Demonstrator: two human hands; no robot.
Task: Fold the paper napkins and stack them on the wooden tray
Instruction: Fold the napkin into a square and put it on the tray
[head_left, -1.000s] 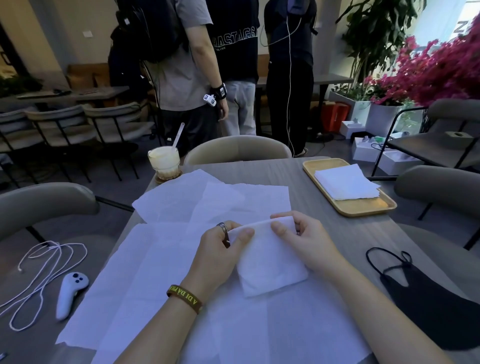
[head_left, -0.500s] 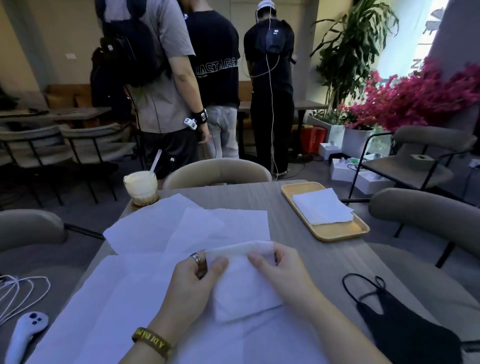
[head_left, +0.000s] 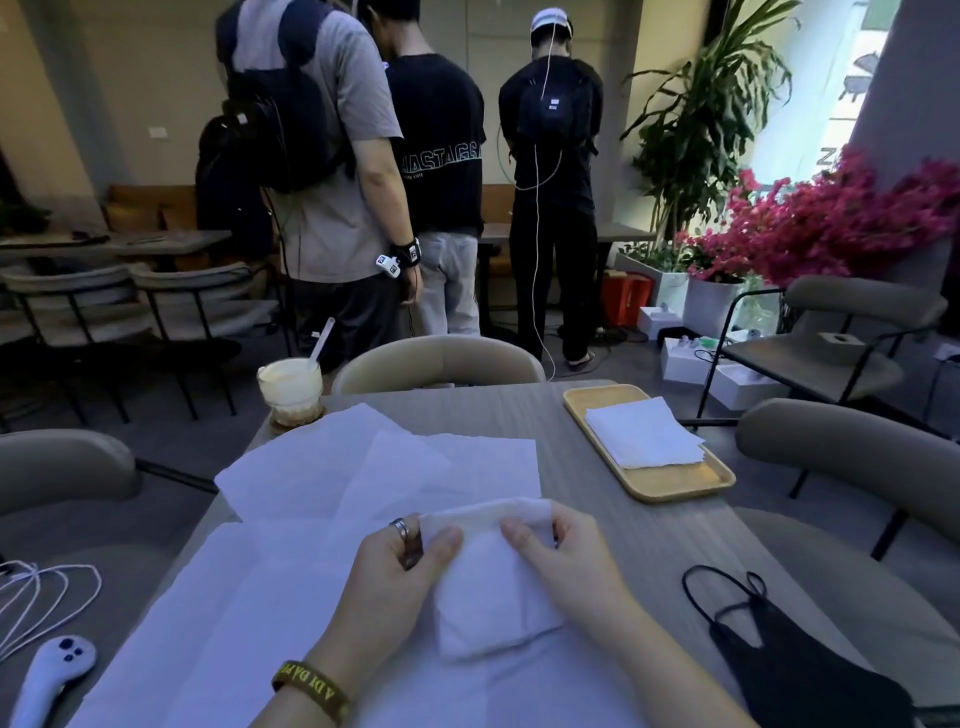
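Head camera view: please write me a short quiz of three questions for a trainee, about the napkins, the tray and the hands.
1. True or false: folded napkins already lie on the wooden tray.
2. What do the left hand and the right hand pinch together? A) the drink glass B) a half-folded napkin C) the white controller
3. Fill in: the black face mask lies on the table at the person's ___ side.
Key: 1 true; 2 B; 3 right.
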